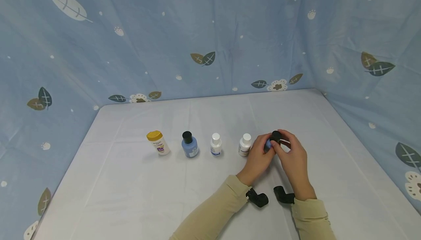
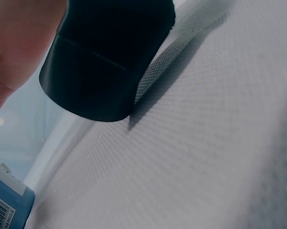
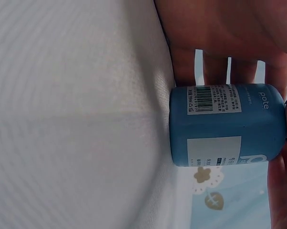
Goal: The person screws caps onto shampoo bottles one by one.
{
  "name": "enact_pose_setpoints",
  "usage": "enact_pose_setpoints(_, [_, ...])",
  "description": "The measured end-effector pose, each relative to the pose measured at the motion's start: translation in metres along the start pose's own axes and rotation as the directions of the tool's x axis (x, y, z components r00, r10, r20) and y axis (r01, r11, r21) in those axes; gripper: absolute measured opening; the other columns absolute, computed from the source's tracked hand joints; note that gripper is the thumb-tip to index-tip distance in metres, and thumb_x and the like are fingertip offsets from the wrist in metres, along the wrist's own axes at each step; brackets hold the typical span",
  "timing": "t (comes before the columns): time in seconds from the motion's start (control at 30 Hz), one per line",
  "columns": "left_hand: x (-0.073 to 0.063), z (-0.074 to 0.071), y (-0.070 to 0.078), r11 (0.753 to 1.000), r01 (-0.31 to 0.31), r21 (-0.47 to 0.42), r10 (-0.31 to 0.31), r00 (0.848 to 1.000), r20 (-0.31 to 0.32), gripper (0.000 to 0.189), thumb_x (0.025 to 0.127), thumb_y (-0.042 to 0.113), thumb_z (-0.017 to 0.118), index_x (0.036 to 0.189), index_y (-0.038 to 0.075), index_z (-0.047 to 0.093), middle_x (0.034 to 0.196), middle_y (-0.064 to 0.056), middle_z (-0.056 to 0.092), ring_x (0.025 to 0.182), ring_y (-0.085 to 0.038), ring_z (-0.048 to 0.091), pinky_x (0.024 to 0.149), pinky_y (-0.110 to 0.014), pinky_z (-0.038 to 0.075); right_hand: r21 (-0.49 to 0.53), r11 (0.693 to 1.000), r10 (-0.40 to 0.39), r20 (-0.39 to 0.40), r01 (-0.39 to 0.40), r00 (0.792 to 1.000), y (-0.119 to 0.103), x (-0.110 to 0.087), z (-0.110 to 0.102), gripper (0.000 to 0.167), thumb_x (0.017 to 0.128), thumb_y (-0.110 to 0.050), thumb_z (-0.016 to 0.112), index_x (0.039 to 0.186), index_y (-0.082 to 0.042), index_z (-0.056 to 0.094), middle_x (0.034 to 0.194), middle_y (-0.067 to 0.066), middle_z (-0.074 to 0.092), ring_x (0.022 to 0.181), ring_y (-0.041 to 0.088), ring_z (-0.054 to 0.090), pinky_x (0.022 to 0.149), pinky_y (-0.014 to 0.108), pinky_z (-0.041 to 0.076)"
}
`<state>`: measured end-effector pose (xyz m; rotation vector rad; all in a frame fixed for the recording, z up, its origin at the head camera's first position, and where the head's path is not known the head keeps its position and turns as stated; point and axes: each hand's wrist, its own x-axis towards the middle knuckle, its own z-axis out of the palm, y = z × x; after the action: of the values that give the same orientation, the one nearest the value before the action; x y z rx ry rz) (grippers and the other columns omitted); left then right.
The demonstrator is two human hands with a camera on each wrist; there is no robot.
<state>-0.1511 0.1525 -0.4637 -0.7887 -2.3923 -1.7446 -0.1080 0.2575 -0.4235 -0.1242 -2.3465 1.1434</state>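
A blue bottle with a black cap stands on the white table between both hands. In the right wrist view its body shows a barcode and white labels. My left hand holds it from the left near its neck. From the other side my right hand has thumb and fingertips at the neck and cap, with other fingers behind the body. The hands hide most of the bottle in the head view. Beside my left hand stands a white bottle.
To the left, in a row, are another white bottle, a second blue bottle with a black cap, and a white bottle with a yellow lid. Black wrist mounts hang under both wrists. A blue patterned curtain borders the table.
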Motion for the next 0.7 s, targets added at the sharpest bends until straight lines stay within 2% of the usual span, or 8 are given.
enact_pose_setpoints(0.2, [0.0, -0.0009, 0.001, 1.0, -0.014, 0.008, 0.014, 1.0, -0.013, 0.037, 0.09, 0.025, 0.053, 0.126, 0.017, 0.048, 0.118, 0.004, 0.049, 0.108, -0.004, 0.045, 0.09, -0.022, 0.037, -0.008, 1.0, 0.011, 0.006, -0.011, 1.0, 0.0, 0.0001, 0.0006, 0.043, 0.08, -0.021, 0.067, 0.12, -0.013, 0.053, 0.112, 0.005, 0.057, 0.104, 0.018, 0.052, 0.084, 0.034, 0.044])
enact_pose_setpoints(0.4, [-0.0005, -0.0008, 0.0016, 1.0, 0.009, -0.007, -0.009, 1.0, -0.003, 0.037, 0.09, 0.025, 0.053, 0.126, 0.018, 0.048, 0.118, 0.005, 0.049, 0.108, -0.004, 0.045, 0.091, -0.023, 0.037, 0.001, 1.0, -0.011, 0.002, 0.011, 1.0, -0.0012, 0.0002, 0.0009, 0.043, 0.08, -0.018, 0.067, 0.12, -0.01, 0.053, 0.112, 0.007, 0.055, 0.104, 0.019, 0.051, 0.084, 0.033, 0.043])
enact_pose_setpoints(0.7, [0.0001, -0.0007, 0.0007, 1.0, 0.0, 0.0, 0.0, 1.0, -0.006, 0.037, 0.09, 0.023, 0.053, 0.126, 0.018, 0.048, 0.118, 0.005, 0.049, 0.107, -0.004, 0.045, 0.09, -0.022, 0.037, 0.016, 0.998, 0.056, 0.013, -0.056, 0.998, -0.0027, -0.0014, -0.0001, 0.045, 0.08, -0.025, 0.067, 0.121, -0.015, 0.051, 0.115, 0.008, 0.057, 0.101, 0.025, 0.056, 0.081, 0.041, 0.045])
